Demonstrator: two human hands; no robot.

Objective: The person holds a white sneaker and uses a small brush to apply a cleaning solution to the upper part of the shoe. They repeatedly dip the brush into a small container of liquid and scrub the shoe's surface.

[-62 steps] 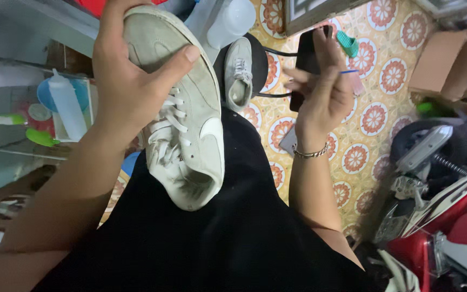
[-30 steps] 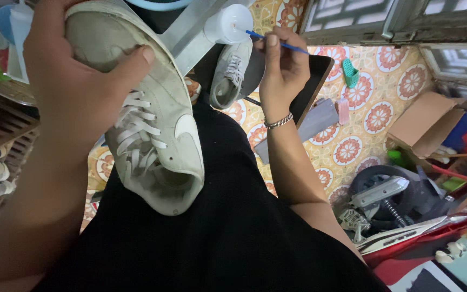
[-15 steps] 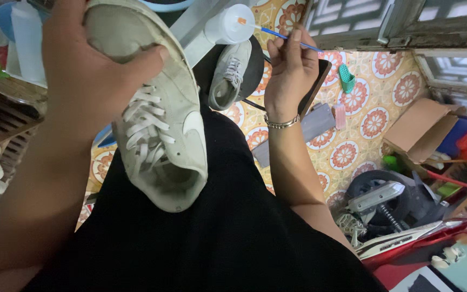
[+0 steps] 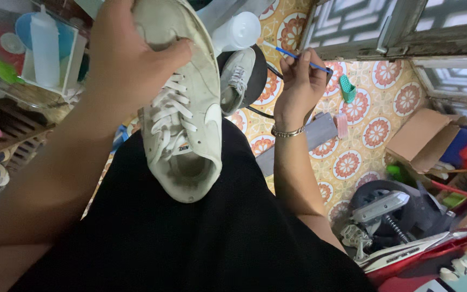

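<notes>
White laced sneaker point(image 4: 182, 108) gripped at toe by left hand point(image 4: 128, 51), over black lap. Right hand point(image 4: 300, 81) pinches thin blue brush point(image 4: 298, 57).

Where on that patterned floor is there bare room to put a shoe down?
Bare tiled floor shows between the grey flat piece and the cardboard box. It is crowded lower right around the motorbike, and left at the shelf.

two white sneakers point(image 4: 185, 108), one blue brush point(image 4: 298, 57), one cardboard box point(image 4: 420, 140)
</notes>
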